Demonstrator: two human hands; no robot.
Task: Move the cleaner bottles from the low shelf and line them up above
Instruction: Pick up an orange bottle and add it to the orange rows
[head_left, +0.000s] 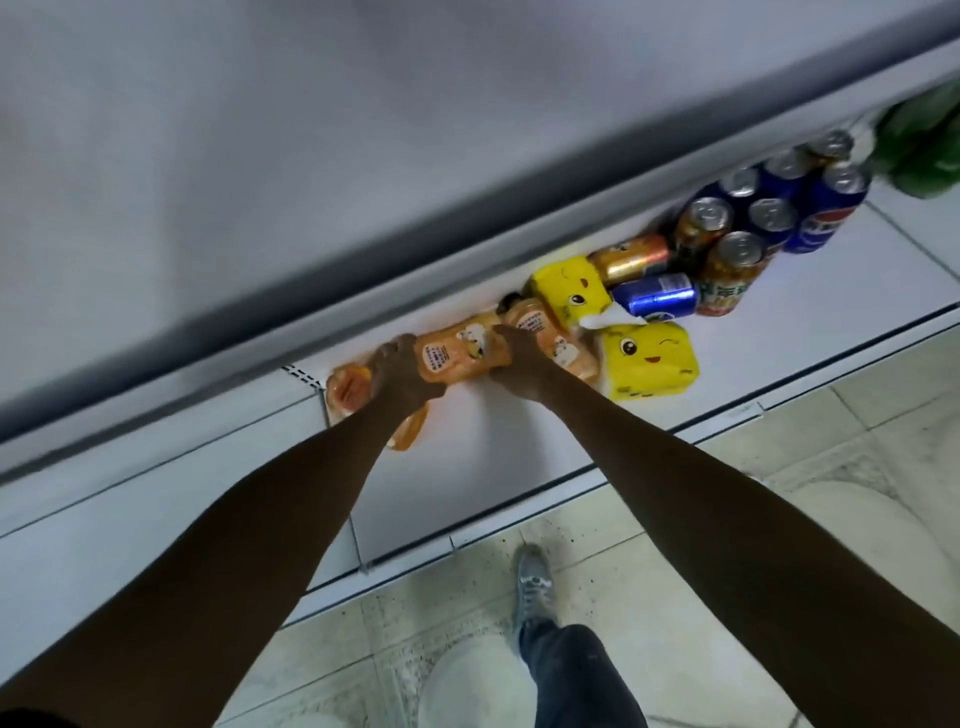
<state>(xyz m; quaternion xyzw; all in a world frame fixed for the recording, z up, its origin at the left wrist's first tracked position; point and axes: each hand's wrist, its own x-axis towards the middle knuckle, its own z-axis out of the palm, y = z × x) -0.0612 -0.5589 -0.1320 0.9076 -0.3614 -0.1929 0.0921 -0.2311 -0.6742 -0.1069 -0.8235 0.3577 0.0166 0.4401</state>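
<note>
Gripping orange bottle (452, 353), both hands (402, 371) hiding its middle.

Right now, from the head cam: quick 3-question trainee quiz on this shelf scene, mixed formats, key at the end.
1. True or false: both hands grip the same lying orange plastic cleaner bottle.
2. Which lies right of the bottles? A) yellow smiley-face tissue packs B) red boxes C) glass jars
3. Fill in: the blue drink cans mostly stand ____.

Key: 1 true: left hand, right hand. 2 A. 3 upright.
</note>
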